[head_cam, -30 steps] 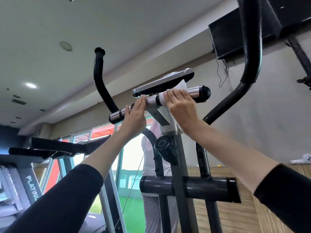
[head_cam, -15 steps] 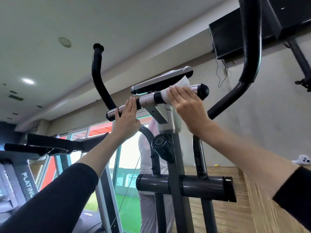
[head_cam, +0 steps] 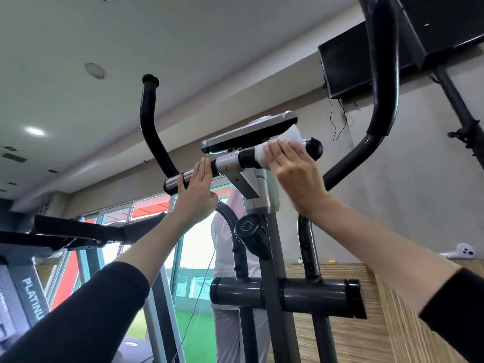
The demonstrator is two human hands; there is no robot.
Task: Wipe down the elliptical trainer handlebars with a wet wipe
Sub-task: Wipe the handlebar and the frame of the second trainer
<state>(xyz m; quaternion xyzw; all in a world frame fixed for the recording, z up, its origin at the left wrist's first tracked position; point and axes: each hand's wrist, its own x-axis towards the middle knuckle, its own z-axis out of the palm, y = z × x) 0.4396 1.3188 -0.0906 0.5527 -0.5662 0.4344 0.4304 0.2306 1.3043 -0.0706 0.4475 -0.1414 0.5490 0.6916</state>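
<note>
a white wet wipe (head_cam: 291, 135) is pressed against the right half of the short chrome-and-black horizontal handlebar (head_cam: 227, 163), just beside its black end cap (head_cam: 315, 148), by the straight fingers (head_cam: 278, 153) of the right hand (head_cam: 297, 180); the left half is touched by the left hand (head_cam: 195, 196), fingers straight and held together

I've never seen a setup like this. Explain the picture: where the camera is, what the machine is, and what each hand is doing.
The camera sits on a person's head, looking up along both forearms. The machine is an elliptical trainer: a console on top, a short horizontal handlebar beneath it, and long black swing handles on either side. The right hand presses a white wet wipe flat against the handlebar's right end. The left hand rests straight fingers against its left part, holding nothing. A person in white stands behind the machine.
</note>
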